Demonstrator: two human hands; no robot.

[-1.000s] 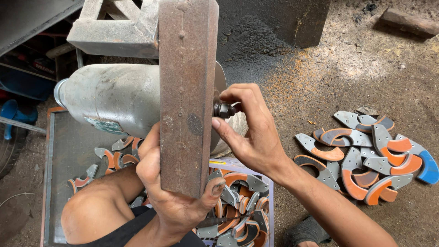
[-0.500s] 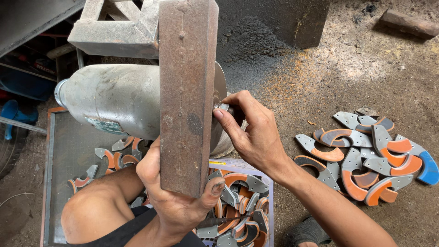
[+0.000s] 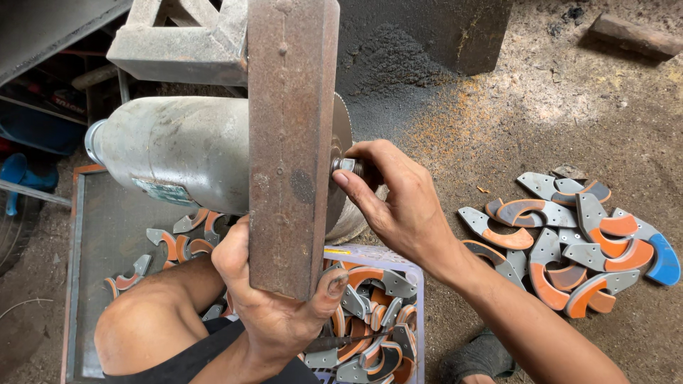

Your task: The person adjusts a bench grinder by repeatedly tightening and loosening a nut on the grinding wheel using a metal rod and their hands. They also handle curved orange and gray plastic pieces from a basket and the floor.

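Note:
My left hand (image 3: 274, 306) grips the lower end of a rusty upright steel bar (image 3: 292, 128) that stands in front of a grey electric motor (image 3: 178, 153). A thin metal disc (image 3: 343, 135) sits on the motor's shaft, mostly hidden behind the bar. My right hand (image 3: 395, 203) reaches to the shaft end, with thumb and fingers pinched on the hex nut (image 3: 347, 166) there.
Below my hands a pale plastic crate (image 3: 413, 274) holds several curved grey and orange metal pieces. More such pieces lie in a pile (image 3: 569, 242) on the dirt floor at right and in a metal tray (image 3: 92, 249) at left. A concrete block (image 3: 178, 43) stands behind the motor.
My right hand's fingers have shifted around the nut on the shaft, closing in on it. The left hand and the bar stay where they were.

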